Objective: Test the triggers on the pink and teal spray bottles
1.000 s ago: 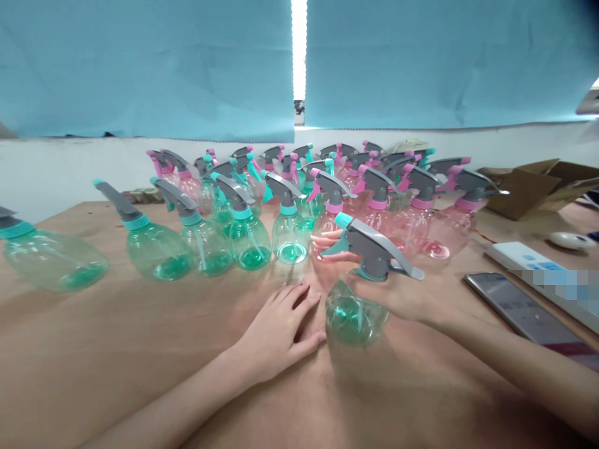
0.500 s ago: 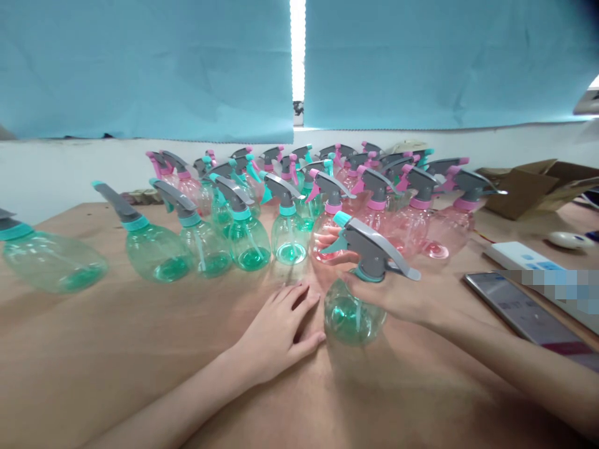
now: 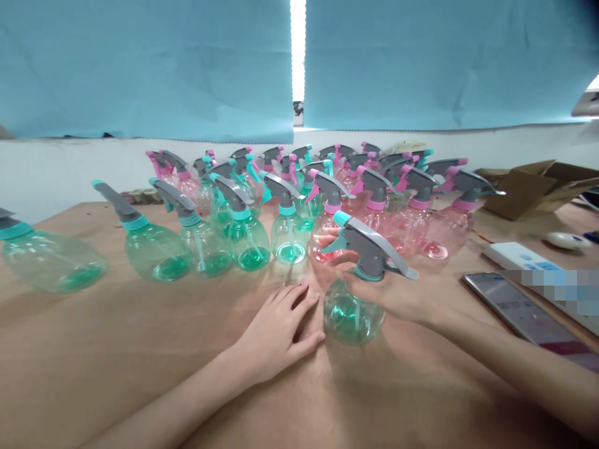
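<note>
Illegible marks show on the phone point(image 3: 528, 318) and white block point(image 3: 510, 257) right of the upright green spray bottle point(image 3: 352, 319), the right hand point(image 3: 395, 294) half-spread behind its neck, grip unclear, the left hand point(image 3: 281, 330) flat and empty on the table point(image 3: 187, 349) before other bottles point(image 3: 290, 234).

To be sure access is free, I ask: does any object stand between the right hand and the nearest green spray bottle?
Nothing visible does: the right hand curves behind the green spray bottle, near its neck. The pink bottles stand farther back.
</note>
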`<state>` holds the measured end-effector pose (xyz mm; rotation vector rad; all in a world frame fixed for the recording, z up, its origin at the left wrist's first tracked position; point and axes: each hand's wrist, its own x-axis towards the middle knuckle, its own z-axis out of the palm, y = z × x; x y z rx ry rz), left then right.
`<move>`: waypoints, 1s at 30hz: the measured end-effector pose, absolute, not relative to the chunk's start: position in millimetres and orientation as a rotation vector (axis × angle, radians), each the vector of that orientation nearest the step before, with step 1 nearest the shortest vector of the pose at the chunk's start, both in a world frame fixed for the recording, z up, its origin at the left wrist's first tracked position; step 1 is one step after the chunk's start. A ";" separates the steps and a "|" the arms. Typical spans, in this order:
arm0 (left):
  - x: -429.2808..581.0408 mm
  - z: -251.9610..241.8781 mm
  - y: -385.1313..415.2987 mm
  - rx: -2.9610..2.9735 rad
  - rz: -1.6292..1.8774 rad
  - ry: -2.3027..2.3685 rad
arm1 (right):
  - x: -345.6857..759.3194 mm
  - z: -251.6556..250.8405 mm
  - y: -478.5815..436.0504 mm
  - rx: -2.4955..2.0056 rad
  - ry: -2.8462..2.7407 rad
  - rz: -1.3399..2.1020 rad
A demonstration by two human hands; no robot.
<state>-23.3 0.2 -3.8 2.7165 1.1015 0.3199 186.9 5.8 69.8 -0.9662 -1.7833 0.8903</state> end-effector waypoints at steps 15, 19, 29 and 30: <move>-22.5 -3.3 0.1 2.722 0.308 1.103 | 189.6 64.5 7.0 -0.986 -1.822 0.848; -22.4 -2.5 -0.2 2.718 0.300 1.106 | 190.4 64.2 7.3 -0.981 -1.815 0.865; -23.4 -4.1 -0.2 2.717 0.342 1.106 | 189.0 66.9 7.2 -1.040 -1.826 0.815; -23.4 -4.4 -0.2 2.718 0.344 1.103 | 188.7 67.7 7.2 -1.035 -1.831 0.809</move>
